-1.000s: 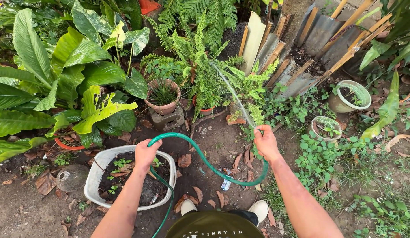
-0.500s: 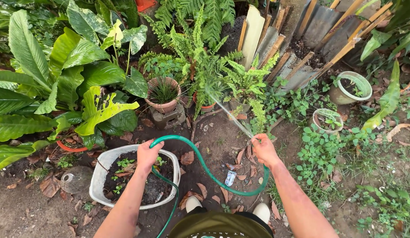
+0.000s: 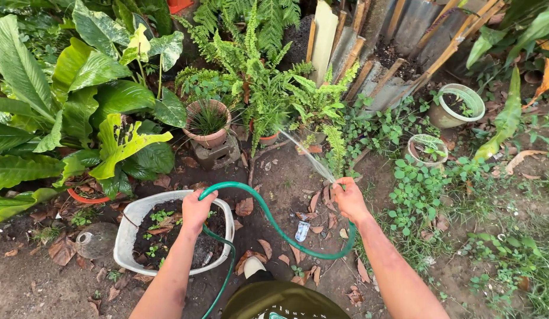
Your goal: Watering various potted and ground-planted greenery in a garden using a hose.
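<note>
Green hose (image 3: 268, 221) loops between both hands above the soil; left hand (image 3: 196, 210) grips its bend over the white tub (image 3: 128, 236); right hand (image 3: 348, 198) clasps the spraying end; best kept aimed low at the ferns (image 3: 268, 100).

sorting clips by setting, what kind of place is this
Most likely a home garden or backyard. Potted plants such as a clay pot stand on bare soil among ferns, and both hands, left hand and right hand, hold a green hose spraying water.

Green rubber garden hose (image 3: 268, 218) end hidden inside right hand (image 3: 349, 199) grip, lower run cut off by bottom edge, both forearms cropped at frame bottom.
</note>
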